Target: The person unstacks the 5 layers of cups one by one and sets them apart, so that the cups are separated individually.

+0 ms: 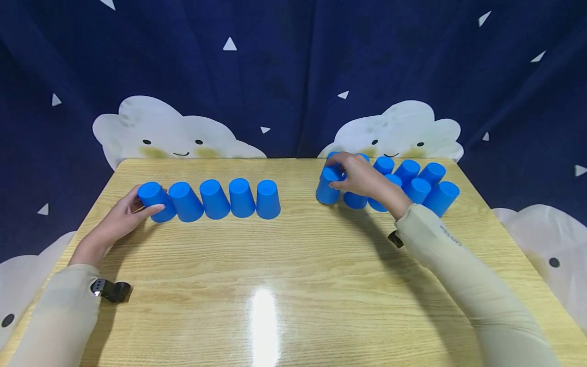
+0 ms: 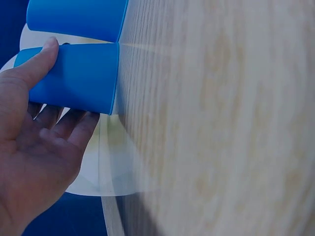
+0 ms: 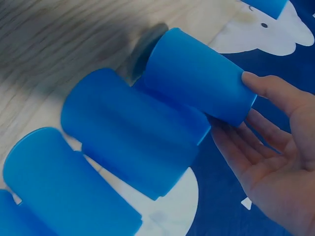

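My left hand [image 1: 121, 216] grips the leftmost upside-down blue plastic cup [image 1: 158, 199] of a row on the table. In the left wrist view the thumb lies along the near side of this cup [image 2: 81, 76] and the fingers are behind it. Over on the right, my right hand [image 1: 364, 176] pinches an upside-down blue cup [image 1: 327, 191] near its narrow base, at the left front of a cluster. The right wrist view shows the thumb on one side of that cup [image 3: 197, 78] and the fingers on the other, with another cup [image 3: 128, 132] close beside it.
More blue cups [image 1: 215, 201] continue the left row. Behind and right of my right hand stand two rows of several upside-down cups [image 1: 417, 191], partly hidden by the arm. The wooden table [image 1: 293, 265] ends at a dark blue curtain [image 1: 275, 76] with clouds.
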Demonstrator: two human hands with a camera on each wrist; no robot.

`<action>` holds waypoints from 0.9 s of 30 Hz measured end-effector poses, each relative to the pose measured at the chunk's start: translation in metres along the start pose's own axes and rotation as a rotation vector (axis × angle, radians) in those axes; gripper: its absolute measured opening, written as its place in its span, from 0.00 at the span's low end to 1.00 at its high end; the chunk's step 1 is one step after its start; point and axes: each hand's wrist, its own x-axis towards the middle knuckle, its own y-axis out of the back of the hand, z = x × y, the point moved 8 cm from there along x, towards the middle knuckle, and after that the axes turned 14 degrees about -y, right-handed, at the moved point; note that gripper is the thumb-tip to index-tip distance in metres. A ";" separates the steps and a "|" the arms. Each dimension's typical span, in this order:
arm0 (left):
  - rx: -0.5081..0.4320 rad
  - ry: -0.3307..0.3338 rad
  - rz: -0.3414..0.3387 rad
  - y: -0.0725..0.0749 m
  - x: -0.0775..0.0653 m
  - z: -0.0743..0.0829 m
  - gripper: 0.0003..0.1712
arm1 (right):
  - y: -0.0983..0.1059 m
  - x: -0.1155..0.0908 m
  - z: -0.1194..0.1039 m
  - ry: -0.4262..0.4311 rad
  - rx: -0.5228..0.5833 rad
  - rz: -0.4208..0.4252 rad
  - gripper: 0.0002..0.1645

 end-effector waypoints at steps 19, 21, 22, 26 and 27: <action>0.014 -0.002 0.004 0.001 0.000 -0.003 0.39 | -0.007 0.002 0.020 -0.087 -0.099 -0.063 0.30; 0.010 -0.005 0.004 0.001 0.000 -0.002 0.39 | -0.007 0.002 0.020 -0.087 -0.101 -0.062 0.30; 0.008 -0.006 0.003 0.001 0.000 -0.001 0.39 | -0.007 0.002 0.020 -0.087 -0.103 -0.060 0.30; 0.010 0.006 0.001 0.001 0.000 -0.001 0.41 | -0.007 0.002 0.019 -0.081 -0.111 -0.050 0.30; 0.010 0.010 0.000 0.000 0.000 -0.002 0.41 | -0.007 0.002 0.019 -0.080 -0.114 -0.049 0.30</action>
